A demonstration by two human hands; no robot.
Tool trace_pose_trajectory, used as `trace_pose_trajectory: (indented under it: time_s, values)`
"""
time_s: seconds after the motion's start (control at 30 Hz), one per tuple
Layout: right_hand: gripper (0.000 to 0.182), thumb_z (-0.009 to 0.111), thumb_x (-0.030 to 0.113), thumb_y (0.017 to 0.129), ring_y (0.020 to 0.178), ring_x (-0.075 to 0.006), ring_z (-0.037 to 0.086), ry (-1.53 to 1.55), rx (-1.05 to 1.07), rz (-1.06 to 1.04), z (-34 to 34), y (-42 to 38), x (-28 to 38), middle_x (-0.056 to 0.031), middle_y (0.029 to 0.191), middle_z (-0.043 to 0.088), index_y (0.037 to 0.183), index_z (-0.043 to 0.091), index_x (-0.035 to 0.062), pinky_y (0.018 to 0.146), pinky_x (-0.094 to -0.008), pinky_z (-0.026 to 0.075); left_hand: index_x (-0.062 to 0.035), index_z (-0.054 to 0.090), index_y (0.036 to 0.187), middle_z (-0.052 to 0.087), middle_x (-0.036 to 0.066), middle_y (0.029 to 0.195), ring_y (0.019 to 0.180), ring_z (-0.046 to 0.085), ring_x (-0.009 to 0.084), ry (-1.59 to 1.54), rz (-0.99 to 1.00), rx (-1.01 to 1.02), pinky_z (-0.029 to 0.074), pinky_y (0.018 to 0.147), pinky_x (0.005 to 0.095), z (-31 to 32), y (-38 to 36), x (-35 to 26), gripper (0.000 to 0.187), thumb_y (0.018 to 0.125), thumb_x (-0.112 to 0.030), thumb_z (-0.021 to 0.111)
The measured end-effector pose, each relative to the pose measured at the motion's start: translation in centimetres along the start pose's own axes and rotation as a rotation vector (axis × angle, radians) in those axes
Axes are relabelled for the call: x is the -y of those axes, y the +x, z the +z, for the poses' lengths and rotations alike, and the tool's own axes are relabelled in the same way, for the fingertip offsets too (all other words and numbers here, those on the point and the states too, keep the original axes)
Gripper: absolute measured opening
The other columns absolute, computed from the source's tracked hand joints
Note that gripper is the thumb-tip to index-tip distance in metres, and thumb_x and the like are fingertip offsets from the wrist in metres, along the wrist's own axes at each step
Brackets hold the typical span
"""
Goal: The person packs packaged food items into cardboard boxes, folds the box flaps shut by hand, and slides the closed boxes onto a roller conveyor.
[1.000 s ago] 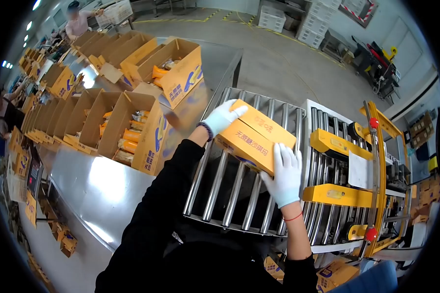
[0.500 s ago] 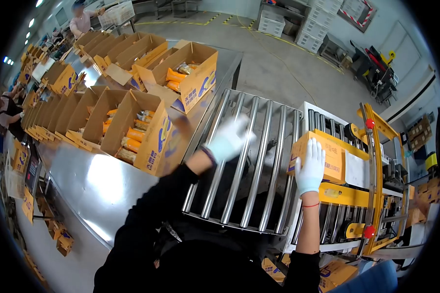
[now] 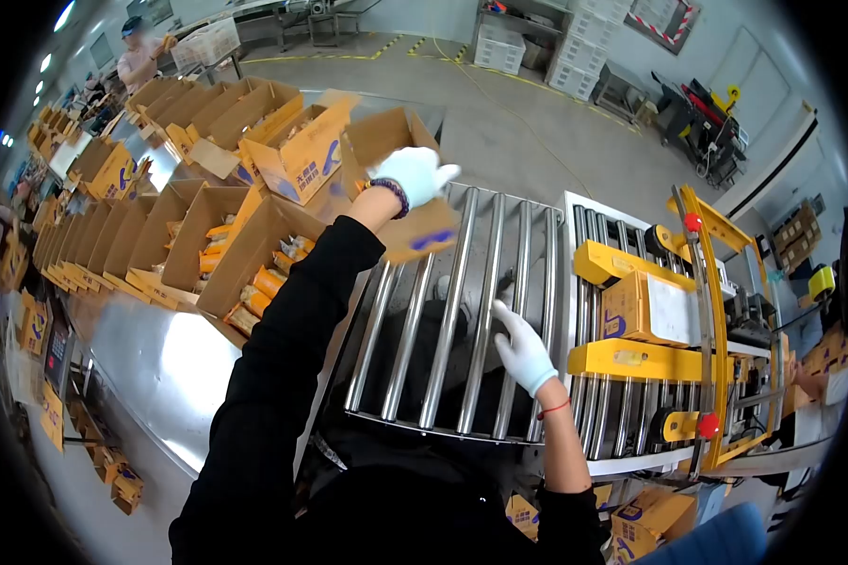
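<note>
My left hand [image 3: 407,177], in a white glove, is at an open carton [image 3: 386,138] at the near end of the steel table; its fingers bend over the carton and their grip is hidden. The carton is tilted, with a flap hanging toward the rollers. Over the roller conveyor [image 3: 460,311] hangs my right hand [image 3: 524,353], gloved, fingers apart and holding nothing. A closed carton [image 3: 631,306] lies between the yellow guides of the taping machine [image 3: 711,330]. Beside my left forearm, an open carton [image 3: 245,250] holds orange packets.
Rows of open cartons [image 3: 94,231] cover the steel table [image 3: 174,358] on the left. A co-worker [image 3: 139,58] stands at the far left. White crates [image 3: 499,49] and a dark machine [image 3: 702,118] stand at the back. More cartons [image 3: 650,518] lie low at the right.
My right hand has left the closed carton and moved left over the rollers; that carton sits deeper in the machine. My left hand has moved up and left to the open carton, which has shifted and tilted.
</note>
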State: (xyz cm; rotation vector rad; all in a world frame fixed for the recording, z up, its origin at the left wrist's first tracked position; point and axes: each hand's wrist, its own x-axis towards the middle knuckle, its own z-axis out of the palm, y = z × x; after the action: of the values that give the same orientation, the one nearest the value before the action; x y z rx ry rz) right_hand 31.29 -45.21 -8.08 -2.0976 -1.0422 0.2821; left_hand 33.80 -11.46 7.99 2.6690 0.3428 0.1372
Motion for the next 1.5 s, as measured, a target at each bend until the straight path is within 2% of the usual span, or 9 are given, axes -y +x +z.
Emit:
trace_pose_trajectory:
  time_s: [0.17,0.27,0.57,0.63,0.77,1.17,1.23,1.4,1.5]
  values:
    - [0.092,0.079,0.011,0.084,0.155,-0.0319,0.029,0.568,-0.359,-0.043,-0.5,3.3,1.3,-0.0211,0.165,0.033,0.161,0.029,-0.0005,0.127,-0.0427,0.024,-0.0006,0.072,0.118,0.072,0.024,0.117,0.113,0.068,0.0395,0.12,0.105,-0.597,0.052,0.098,0.0445,1.3,1.3,1.5,0.064,0.098,-0.06,0.058]
    - [0.082,0.08,0.017,0.083,0.151,-0.0344,0.036,0.077,-0.434,-0.198,-3.4,4.8,1.9,-0.0224,0.159,0.042,0.154,0.043,0.0033,0.128,-0.0487,0.021,-0.0004,0.07,0.128,0.071,0.023,0.124,0.12,0.066,0.0361,-0.257,0.042,0.065,0.051,0.102,0.0402,1.4,0.6,2.5,0.068,0.1,-0.061,0.056]
    - [0.046,0.078,0.03,0.089,0.123,-0.0343,0.062,0.608,-0.286,0.276,-6.3,9.7,0.9,-0.0175,0.126,0.068,0.127,0.071,0.0052,0.122,-0.0504,0.029,-0.0086,0.072,0.115,0.066,0.015,0.102,0.098,0.062,0.0342,0.441,0.72,-0.264,0.051,0.092,0.0468,10.7,5.0,1.1,0.044,0.097,-0.048,0.064]
    - [0.076,0.086,0.033,0.078,0.132,-0.0352,0.052,-0.605,-0.524,-0.091,-7.6,11.1,2.1,-0.0184,0.136,0.06,0.142,0.057,0.0028,0.122,-0.0519,0.029,0.001,0.064,0.12,0.06,0.019,0.115,0.109,0.058,0.0341,0.247,0.155,-0.234,0.05,0.097,0.0456,12.3,4.7,-1.9,0.064,0.091,-0.056,0.069]
    - [0.095,0.09,0.033,0.07,0.137,-0.0354,0.047,-0.707,-0.548,-0.026,-8.1,10.4,2.8,-0.0186,0.144,0.053,0.147,0.047,-0.0025,0.124,-0.0552,0.026,0.0054,0.058,0.135,0.064,0.026,0.129,0.121,0.063,0.0341,-0.525,-0.117,-0.2,0.049,0.105,0.0426,13.2,4.8,-0.3,0.081,0.092,-0.062,0.069]
    - [0.118,0.093,0.033,0.064,0.151,-0.0372,0.033,-0.86,-0.284,0.06,-7.9,4.5,-0.9,-0.018,0.161,0.039,0.16,0.03,0.0025,0.128,-0.0516,0.021,0.0002,0.046,0.152,0.065,0.024,0.133,0.127,0.062,0.0271,-1.075,0.289,0.358,0.048,0.107,0.0363,18.9,-8.7,-9.8,0.073,0.101,-0.05,0.063]
    - [0.12,0.095,0.039,0.063,0.152,-0.0359,0.032,-0.828,-0.213,0.173,-9.8,3.2,-0.6,-0.0176,0.162,0.039,0.159,0.032,0.0021,0.128,-0.0506,0.021,-0.0001,0.048,0.15,0.061,0.023,0.138,0.134,0.057,0.0284,-0.777,0.329,0.772,0.045,0.111,0.0374,13.4,-12.2,-8.6,0.065,0.104,-0.045,0.06]
    - [0.116,0.094,0.035,0.064,0.15,-0.0384,0.035,-0.838,-0.344,0.188,-11.3,-0.9,-4.7,-0.0189,0.16,0.041,0.157,0.034,0.0007,0.126,-0.0517,0.023,-0.0015,0.058,0.137,0.065,0.019,0.124,0.117,0.062,0.0378,0.036,0.537,-0.321,0.05,0.104,0.0453,-1.7,-17.1,0.0,0.047,0.09,-0.003,0.06]
    - [0.103,0.091,0.026,0.068,0.146,-0.0418,0.038,-0.824,-0.428,0.171,-11.0,-2.4,-3.8,-0.0201,0.158,0.044,0.155,0.039,0.0029,0.125,-0.0508,0.023,-0.0014,0.062,0.125,0.062,0.014,0.125,0.123,0.056,0.0358,0.833,0.401,-0.333,0.043,0.11,0.0446,-5.8,-14.7,8.7,0.051,0.076,-0.006,0.076]
